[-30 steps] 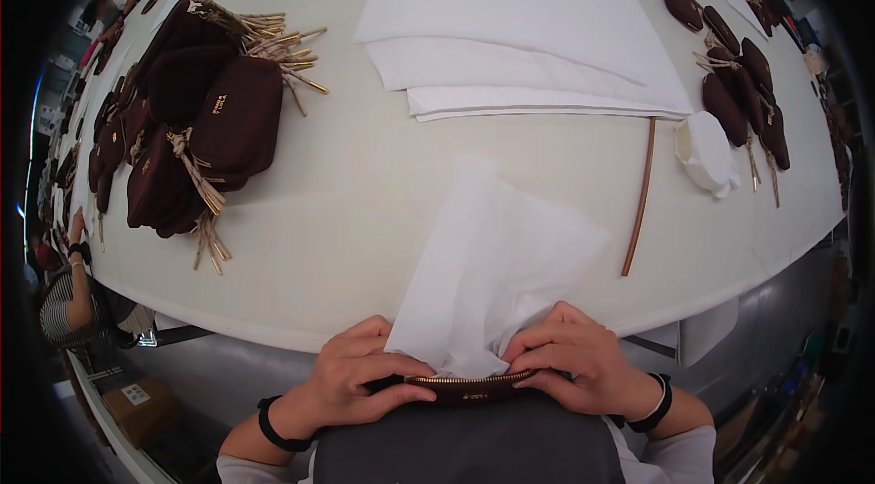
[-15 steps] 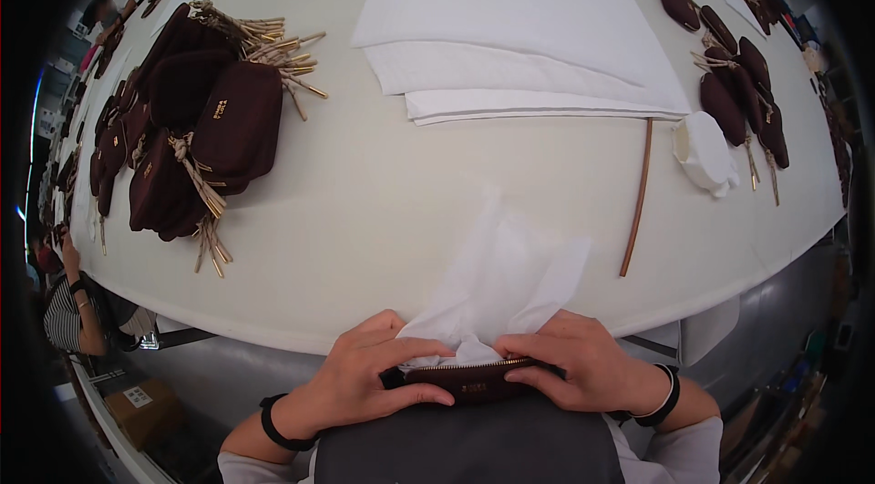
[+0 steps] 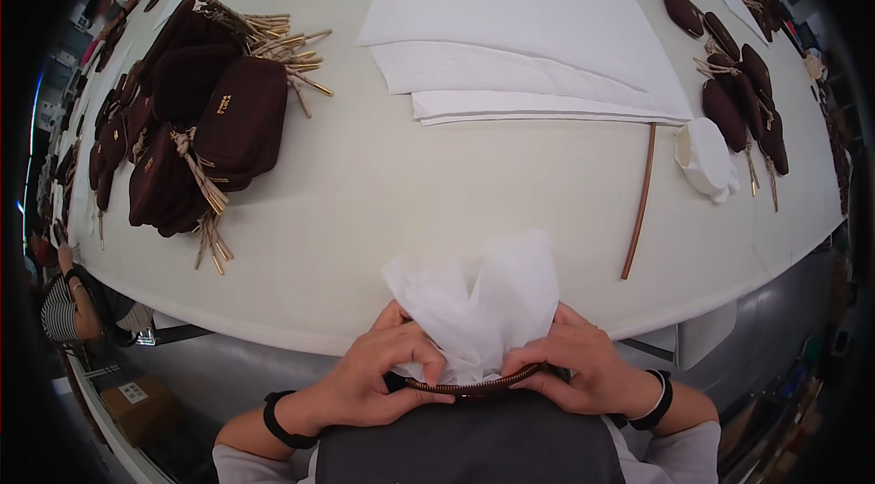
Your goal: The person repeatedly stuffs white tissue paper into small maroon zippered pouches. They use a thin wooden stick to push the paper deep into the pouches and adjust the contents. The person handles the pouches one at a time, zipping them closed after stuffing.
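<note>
At the table's near edge I hold a dark brown zip pouch, its zipper open and its mouth facing up. My left hand grips the pouch's left end, thumb along the front below the zipper and forefinger bent over the tissue. Its right end is pinched between the thumb and fingers of my right hand. White tissue paper sticks up out of the mouth, its lower part inside and hidden. The pouch's body is mostly out of sight below the zipper.
A pile of dark brown pouches with beige tassels lies at left; more pouches lie at right. Stacked white sheets cover the far middle. A thin brown rod and a white wrapped bundle sit right. A person works far left.
The tissue has sunk lower into the pouch and bunched up between my hands. The pouch's mouth has tilted upward and bowed wider. My left forefinger has curled inward.
</note>
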Tool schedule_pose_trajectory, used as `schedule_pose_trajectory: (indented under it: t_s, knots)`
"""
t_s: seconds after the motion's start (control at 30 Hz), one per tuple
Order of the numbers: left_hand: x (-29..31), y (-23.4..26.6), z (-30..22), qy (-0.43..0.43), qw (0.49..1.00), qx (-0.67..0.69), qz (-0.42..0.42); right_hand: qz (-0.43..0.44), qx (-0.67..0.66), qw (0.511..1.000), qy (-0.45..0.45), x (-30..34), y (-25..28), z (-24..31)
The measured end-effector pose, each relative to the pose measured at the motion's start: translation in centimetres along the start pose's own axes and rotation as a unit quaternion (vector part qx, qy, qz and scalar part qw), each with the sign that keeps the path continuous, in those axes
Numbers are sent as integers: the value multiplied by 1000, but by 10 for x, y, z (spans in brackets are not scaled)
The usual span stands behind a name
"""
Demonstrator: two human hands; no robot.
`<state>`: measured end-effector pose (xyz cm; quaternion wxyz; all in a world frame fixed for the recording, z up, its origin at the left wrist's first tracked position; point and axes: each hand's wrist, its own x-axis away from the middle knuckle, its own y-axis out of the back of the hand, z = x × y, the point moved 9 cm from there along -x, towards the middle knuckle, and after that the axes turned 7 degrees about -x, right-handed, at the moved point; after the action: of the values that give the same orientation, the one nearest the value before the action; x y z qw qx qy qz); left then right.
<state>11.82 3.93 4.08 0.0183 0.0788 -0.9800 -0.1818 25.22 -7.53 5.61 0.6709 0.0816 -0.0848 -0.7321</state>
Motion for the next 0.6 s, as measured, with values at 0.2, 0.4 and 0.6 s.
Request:
schedule_pose_trajectory:
  t_s: [0.2, 0.4, 0.6]
  knots:
    - [-5, -5, -3, 31, 998, 50, -18, -16, -77, 987, -142, 0, 3, -11]
    - [-12, -10, -10, 11, 999, -31, 34, 61, -16, 998, -23, -4, -6, -5]
    - [-16, -11, -15, -38, 999, -5, 14, 12, -29, 999, 20, -3, -3, 2]
